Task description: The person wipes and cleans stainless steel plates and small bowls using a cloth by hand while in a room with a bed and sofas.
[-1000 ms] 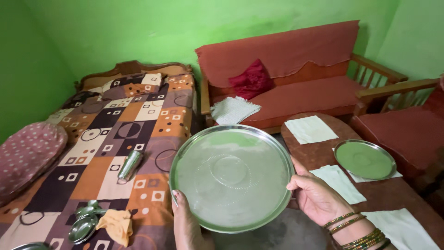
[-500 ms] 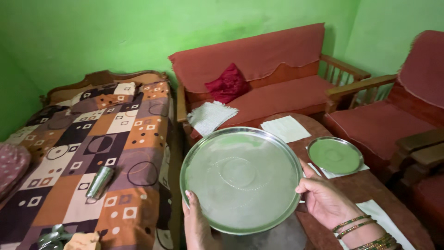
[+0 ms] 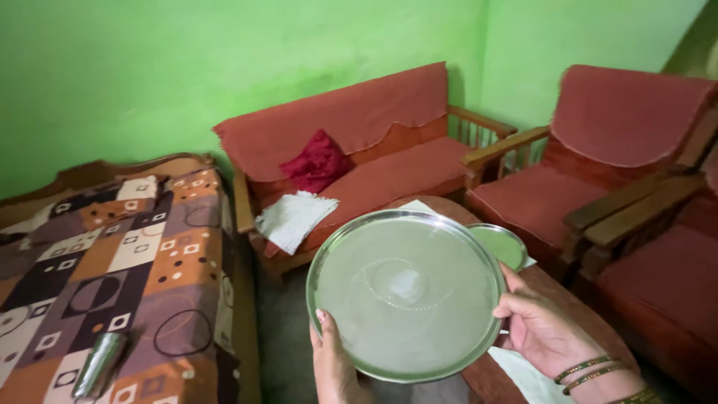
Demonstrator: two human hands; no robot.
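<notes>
Both hands on one large steel plate (image 3: 406, 294), held up tilted toward me over the gap between bed and table. Left hand (image 3: 334, 363) grips the lower rim, thumb on the face; right hand (image 3: 540, 330) clasps the right rim, fingers (image 3: 514, 280) curled behind it.

Count: two steel plates. The second, smaller plate (image 3: 502, 245) sits on the brown table (image 3: 568, 299), partly hidden behind the first. One steel tumbler (image 3: 99, 364) lies on its side on the patterned bed (image 3: 112, 262). One red cushion (image 3: 317, 161) and one white cloth (image 3: 293, 218) on the sofa (image 3: 389, 161).
</notes>
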